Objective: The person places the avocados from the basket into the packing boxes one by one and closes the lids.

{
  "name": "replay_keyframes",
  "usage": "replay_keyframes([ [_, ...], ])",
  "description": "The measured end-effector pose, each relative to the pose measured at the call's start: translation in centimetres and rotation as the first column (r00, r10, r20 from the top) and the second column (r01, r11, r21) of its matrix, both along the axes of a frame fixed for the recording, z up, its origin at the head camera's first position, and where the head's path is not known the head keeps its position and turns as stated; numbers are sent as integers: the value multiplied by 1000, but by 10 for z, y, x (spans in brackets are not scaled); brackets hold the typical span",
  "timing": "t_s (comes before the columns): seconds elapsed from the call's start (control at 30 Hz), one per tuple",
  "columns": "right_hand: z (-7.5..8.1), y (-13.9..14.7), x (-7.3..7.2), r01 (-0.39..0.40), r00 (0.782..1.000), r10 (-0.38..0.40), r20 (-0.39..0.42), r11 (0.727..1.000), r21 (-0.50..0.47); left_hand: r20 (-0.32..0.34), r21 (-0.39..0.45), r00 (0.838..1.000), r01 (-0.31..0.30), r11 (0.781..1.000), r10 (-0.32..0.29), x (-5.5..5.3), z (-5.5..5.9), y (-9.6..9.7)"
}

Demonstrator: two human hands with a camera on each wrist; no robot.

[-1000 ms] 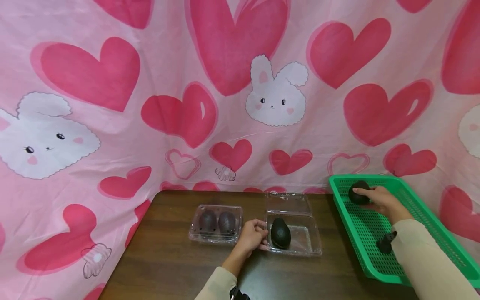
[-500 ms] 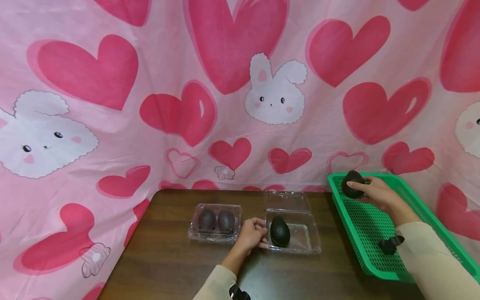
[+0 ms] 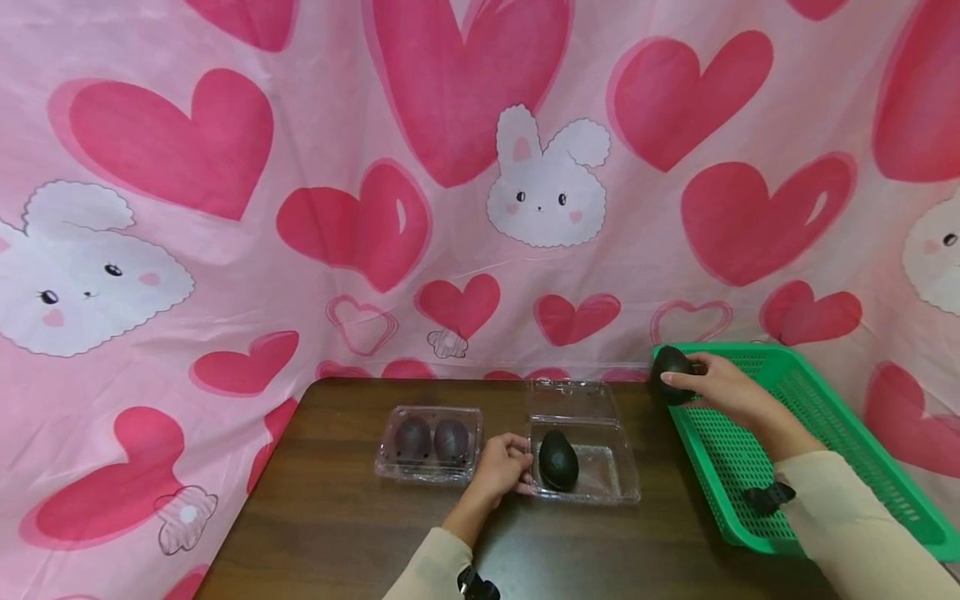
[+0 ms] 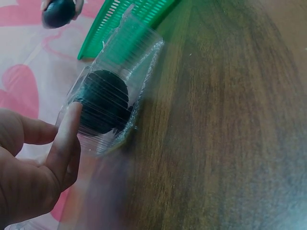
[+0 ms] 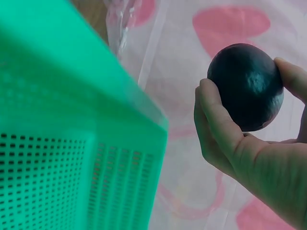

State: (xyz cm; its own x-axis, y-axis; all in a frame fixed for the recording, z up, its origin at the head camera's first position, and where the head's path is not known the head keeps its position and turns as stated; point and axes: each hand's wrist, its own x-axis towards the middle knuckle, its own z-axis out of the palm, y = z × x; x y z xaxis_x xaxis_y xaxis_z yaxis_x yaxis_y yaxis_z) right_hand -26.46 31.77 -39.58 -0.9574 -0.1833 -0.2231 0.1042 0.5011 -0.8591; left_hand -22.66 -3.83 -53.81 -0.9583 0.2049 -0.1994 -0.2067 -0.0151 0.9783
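A dark avocado [image 3: 672, 375] is in my right hand [image 3: 720, 387], gripped between thumb and fingers over the far left corner of the green basket [image 3: 697, 450]. The right wrist view shows this avocado [image 5: 247, 86] apart from the basket wall. My left hand [image 3: 501, 467] pinches the left edge of an open clear plastic clamshell [image 3: 607, 475], its lid folded back towards the wall. One avocado [image 3: 558, 461] lies in the left half of that clamshell; the left wrist view has it behind the clear plastic side [image 4: 139, 91].
Left of my left hand stands a closed clear clamshell [image 3: 427, 475] with two dark avocados inside. Everything rests on a brown wooden table [image 3: 337, 517]. A pink cloth with hearts and rabbits [image 3: 465, 225] hangs behind the table.
My right hand has lifted the avocado from inside the basket and carried it left to the basket's far left rim. The left hand has stayed at the open clamshell's edge.
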Motion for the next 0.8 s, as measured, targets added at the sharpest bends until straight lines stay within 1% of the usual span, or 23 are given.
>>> replay_keyframes([
  [0.1,0,-12,4,-9,1000,9,8,1000,3,0,-2,1000,-2,1000,2,-1,-1,1],
  [0.13,0,-16,5,-12,1000,13,13,1000,-12,1,-3,1000,-2,1000,2,-1,-1,0],
  [0.23,0,-27,7,-18,1000,18,21,1000,-18,-2,-3,1000,-3,1000,3,-1,0,1],
  [0.33,-2,-37,9,-30,999,30,26,1000,2,-10,-3,1000,-1,1000,1,-1,1,1],
  [0.5,-12,-52,12,-58,998,57,10,995,76,-16,-6,1000,-2,1000,2,-1,1,2],
  [0.7,-25,-68,17,-83,997,83,10,989,125,-2,-2,1000,-5,1000,5,0,1,1],
  [0.73,-28,-70,17,-93,996,93,3,985,143,0,1,1000,-3,1000,3,0,1,0],
  [0.8,-32,-75,20,-102,994,109,-22,973,209,-1,3,1000,-1,1000,1,0,1,0],
])
